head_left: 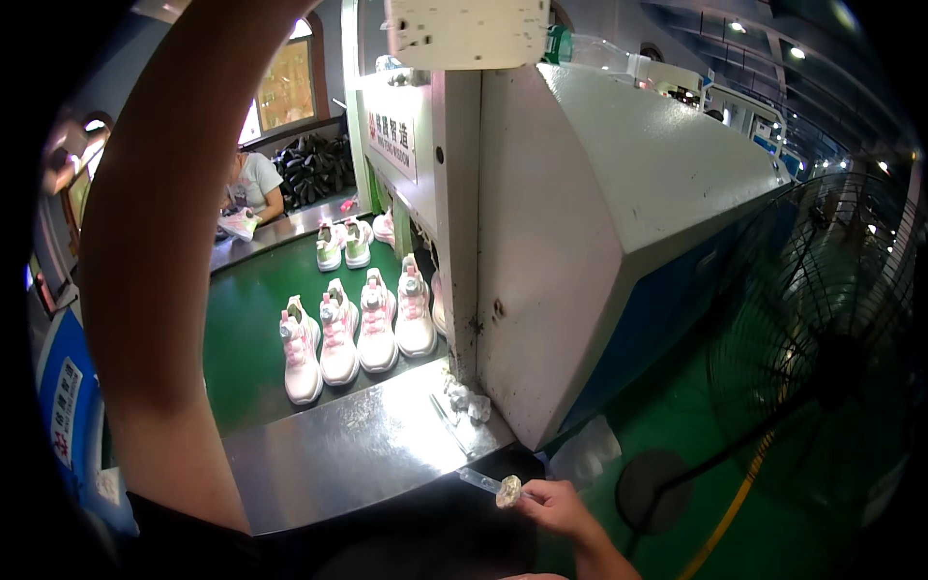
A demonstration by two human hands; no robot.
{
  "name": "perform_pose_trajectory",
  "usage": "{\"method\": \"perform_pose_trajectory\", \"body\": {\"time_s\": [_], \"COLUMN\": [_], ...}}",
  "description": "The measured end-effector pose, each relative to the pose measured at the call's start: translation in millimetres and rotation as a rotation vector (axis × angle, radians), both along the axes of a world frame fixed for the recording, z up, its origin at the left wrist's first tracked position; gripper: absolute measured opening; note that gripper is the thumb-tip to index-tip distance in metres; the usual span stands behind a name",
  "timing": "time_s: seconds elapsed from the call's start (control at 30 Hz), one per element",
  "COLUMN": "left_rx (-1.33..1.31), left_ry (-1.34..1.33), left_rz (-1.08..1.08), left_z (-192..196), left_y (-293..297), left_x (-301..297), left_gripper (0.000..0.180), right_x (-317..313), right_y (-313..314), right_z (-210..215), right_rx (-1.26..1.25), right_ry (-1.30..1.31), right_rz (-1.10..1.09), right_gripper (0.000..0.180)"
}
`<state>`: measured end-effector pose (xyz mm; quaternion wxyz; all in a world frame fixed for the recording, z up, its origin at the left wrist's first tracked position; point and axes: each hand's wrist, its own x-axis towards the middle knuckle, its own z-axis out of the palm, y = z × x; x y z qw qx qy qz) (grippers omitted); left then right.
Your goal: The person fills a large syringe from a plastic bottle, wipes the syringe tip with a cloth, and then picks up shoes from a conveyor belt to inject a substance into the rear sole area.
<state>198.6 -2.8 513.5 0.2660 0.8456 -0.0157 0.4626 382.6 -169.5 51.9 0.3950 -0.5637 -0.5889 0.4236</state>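
My right hand (553,507) is closed around a slim, clear stick-like tool (480,480) with a lumpy beige round piece (508,491) on it, just off the front edge of the metal counter; its exact kind is unclear. My left arm rises across the left side and leaves at the top, so that hand is out of sight. Beyond the counter, several white-and-pink sneakers (338,333) stand in a row, toes toward me. Near my right hand, a thin rod (449,425) and crumpled clear plastic (467,401) lie on the metal counter (319,474).
More sneakers (331,246) stand farther along the green belt (237,348). A person (256,184) in a white shirt handles a shoe beside a heap of dark pieces (314,169). A large white machine housing (551,261) walls off the right. Beyond it stands a black floor fan (836,362).
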Motion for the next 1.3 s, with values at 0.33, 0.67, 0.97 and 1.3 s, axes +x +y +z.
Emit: {"method": "perform_pose_trajectory", "body": {"time_s": [0.33, 0.67, 0.97, 1.3], "left_rx": [0.267, 0.739, 0.321, -0.986], "left_ry": [-0.295, -0.327, 0.045, 0.239], "left_rz": [0.204, 0.904, 0.698, 0.020], "left_z": [28, -14, -87, -426], "left_y": [80, 135, 75, -53], "left_x": [99, 116, 15, -133], "left_gripper": [0.067, 0.084, 0.063, 0.059], "right_x": [11, 13, -5, -108], "right_y": [-11, -7, -4, 31], "right_z": [-26, -33, -29, -31], "right_rx": [-0.060, -0.050, -0.035, -0.165], "right_ry": [0.046, 0.065, 0.126, 0.705], "right_rz": [-0.082, -0.098, -0.004, 0.254], "right_gripper": [0.024, 0.025, 0.024, 0.028]}}
